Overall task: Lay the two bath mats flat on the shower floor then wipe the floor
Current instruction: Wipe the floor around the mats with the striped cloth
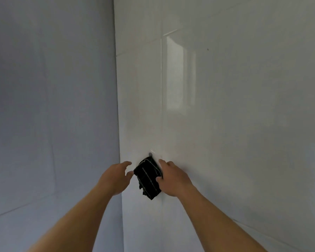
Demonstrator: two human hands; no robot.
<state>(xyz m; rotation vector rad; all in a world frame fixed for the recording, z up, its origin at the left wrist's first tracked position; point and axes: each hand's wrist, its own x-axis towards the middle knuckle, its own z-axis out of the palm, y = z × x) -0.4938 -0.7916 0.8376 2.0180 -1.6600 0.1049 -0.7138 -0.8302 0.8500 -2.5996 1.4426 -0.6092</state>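
A black cloth with thin white stripes (pixel 148 177) hangs bunched against the white tiled wall, under a small grey hook (pixel 150 154). My right hand (pixel 173 179) grips the cloth's right side, thumb in front and fingers behind. My left hand (pixel 116 177) is just left of the cloth with fingers spread, its fingertips almost touching the fabric. No bath mat and no floor are in view.
Two walls meet in a corner (pixel 117 106) right of my left hand: a bluish shaded wall (pixel 53 106) on the left, a glossy white tiled wall (pixel 244 106) on the right with a bright window reflection (pixel 176 75).
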